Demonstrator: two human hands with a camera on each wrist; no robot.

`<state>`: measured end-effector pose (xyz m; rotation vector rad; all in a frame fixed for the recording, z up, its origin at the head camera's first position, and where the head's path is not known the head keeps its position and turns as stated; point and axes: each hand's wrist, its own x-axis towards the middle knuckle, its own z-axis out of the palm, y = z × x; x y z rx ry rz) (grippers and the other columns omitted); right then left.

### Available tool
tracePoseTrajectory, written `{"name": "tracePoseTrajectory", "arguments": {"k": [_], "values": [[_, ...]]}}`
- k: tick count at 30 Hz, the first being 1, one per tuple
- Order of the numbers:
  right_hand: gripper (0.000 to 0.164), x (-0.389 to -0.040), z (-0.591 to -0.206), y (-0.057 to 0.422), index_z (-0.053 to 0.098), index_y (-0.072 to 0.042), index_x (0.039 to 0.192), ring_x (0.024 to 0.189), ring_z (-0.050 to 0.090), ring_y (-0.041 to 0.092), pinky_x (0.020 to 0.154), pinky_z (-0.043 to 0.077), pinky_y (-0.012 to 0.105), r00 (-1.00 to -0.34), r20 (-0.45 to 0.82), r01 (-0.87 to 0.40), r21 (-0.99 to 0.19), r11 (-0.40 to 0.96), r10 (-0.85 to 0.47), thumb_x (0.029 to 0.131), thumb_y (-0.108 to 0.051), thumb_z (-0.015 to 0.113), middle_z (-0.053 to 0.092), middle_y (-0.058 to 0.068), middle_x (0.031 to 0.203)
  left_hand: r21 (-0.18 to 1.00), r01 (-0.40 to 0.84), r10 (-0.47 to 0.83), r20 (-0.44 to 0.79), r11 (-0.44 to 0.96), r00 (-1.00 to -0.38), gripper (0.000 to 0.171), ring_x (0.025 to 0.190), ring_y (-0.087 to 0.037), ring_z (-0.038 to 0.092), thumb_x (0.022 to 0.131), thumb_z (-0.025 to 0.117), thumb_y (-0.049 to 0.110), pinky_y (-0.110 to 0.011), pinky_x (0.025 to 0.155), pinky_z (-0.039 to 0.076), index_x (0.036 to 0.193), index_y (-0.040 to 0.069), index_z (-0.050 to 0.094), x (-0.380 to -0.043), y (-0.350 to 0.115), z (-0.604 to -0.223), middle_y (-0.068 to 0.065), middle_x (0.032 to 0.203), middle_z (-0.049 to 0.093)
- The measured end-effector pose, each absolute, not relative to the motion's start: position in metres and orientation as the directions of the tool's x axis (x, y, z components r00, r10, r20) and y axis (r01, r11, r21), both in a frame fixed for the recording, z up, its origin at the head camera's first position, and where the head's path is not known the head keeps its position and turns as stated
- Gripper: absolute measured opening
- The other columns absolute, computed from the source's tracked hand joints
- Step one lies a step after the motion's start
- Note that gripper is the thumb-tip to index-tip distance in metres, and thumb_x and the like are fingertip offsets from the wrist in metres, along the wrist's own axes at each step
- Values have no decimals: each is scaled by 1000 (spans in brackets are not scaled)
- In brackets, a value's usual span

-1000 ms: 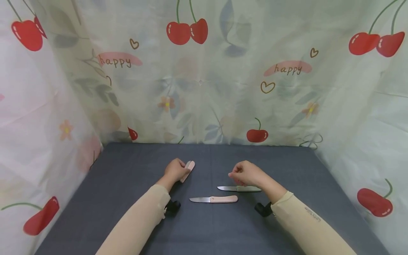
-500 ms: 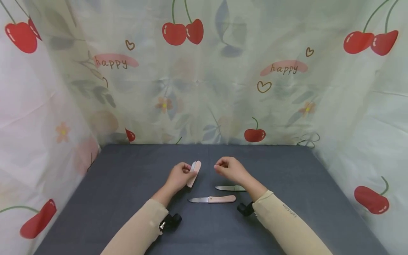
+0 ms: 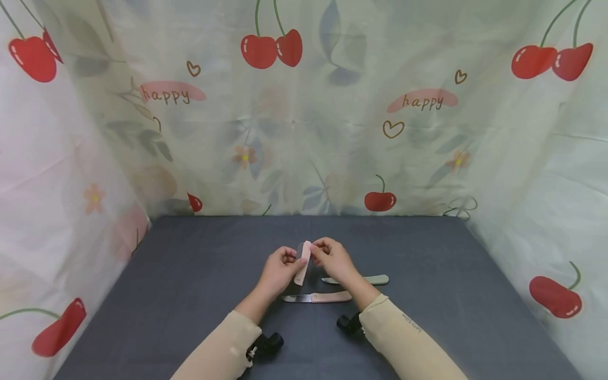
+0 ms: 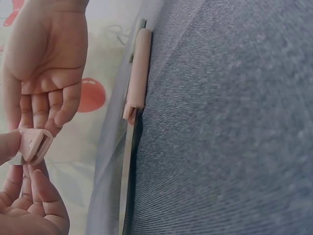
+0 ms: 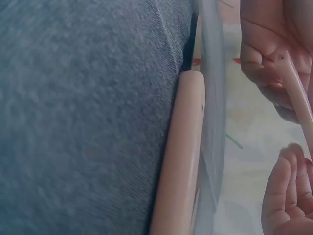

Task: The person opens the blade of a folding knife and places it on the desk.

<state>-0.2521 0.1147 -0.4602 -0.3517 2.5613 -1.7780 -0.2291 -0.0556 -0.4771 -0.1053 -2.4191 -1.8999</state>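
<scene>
My left hand (image 3: pixel 277 272) pinches a folding knife (image 3: pixel 303 264) with a pale pink handle, raised over the table and slanted. Beside that handle shows part of its blade (image 3: pixel 299 247), lying along it. At the upper end, the thumb and forefinger of my right hand (image 3: pixel 333 259) grip the same knife. Seen from the left wrist, the knife (image 4: pixel 35 144) sits between both hands. In the right wrist view its pink handle (image 5: pixel 296 88) runs from the left hand down toward the right.
Nearer me lies an unfolded pink-handled knife (image 3: pixel 331 297), blade pointing left. Behind it a green-handled knife (image 3: pixel 377 279) is partly covered by the right forearm. A dark cloth (image 3: pixel 190 274) covers the table; a cherry-print curtain (image 3: pixel 294 158) encloses the back and sides.
My left hand has carried the folding knife rightward and tipped it more upright. The right hand has left the green-handled knife and come left onto the knife's upper end.
</scene>
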Motion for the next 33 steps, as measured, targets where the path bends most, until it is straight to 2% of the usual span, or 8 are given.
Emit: {"name": "tracePoseTrajectory", "arguments": {"k": [5, 13, 18, 24, 26, 33], "values": [[25, -251, -465, 111, 65, 2, 108, 77, 68, 35, 71, 57, 41, -975, 123, -173, -941, 290, -184, 102, -21, 61, 69, 9, 80, 971, 103, 44, 96, 215, -994, 28, 72, -12, 57, 91, 75, 12, -25, 61, 47, 103, -8, 60, -227, -55, -479, -6, 81, 63], [27, -240, -466, 111, 60, 2, 111, 72, 64, 19, 73, 56, 43, -963, 80, -143, -960, 239, -256, 105, -23, 55, 67, 9, 86, 934, 181, 144, 142, 309, -979, 18, 65, -13, 51, 96, 70, 19, -27, 58, 42, 89, 5, 61, -225, -61, -479, -1, 74, 58], [31, -241, -467, 112, 59, 3, 115, 73, 64, 19, 74, 56, 44, -945, 61, -133, -969, 207, -322, 106, -26, 52, 66, 10, 89, 917, 226, 215, 161, 328, -963, 20, 60, -13, 49, 98, 66, 21, -26, 55, 40, 88, 6, 58, -225, -66, -478, -1, 69, 56], [37, -242, -461, 116, 58, 7, 122, 73, 64, 21, 72, 55, 39, -915, 52, -166, -952, 257, -400, 106, -26, 51, 67, 10, 88, 927, 218, 267, 136, 307, -954, 18, 66, -30, 60, 100, 64, 20, -29, 57, 42, 92, 5, 56, -225, -68, -475, -4, 68, 59], [36, -242, -461, 117, 58, 7, 122, 72, 64, 20, 71, 55, 37, -918, 39, -156, -951, 267, -396, 107, -25, 50, 67, 10, 88, 932, 210, 272, 129, 294, -954, 17, 67, -31, 62, 101, 62, 18, -30, 58, 44, 92, 5, 56, -225, -69, -476, -4, 68, 60], [28, -242, -462, 121, 57, 6, 118, 73, 66, 19, 73, 57, 46, -944, 30, -115, -963, 244, -329, 106, -19, 51, 69, 12, 88, 938, 217, 225, 157, 272, -962, 19, 67, -40, 61, 100, 63, 14, -27, 55, 38, 86, 5, 54, -225, -74, -474, -7, 66, 60]]}}
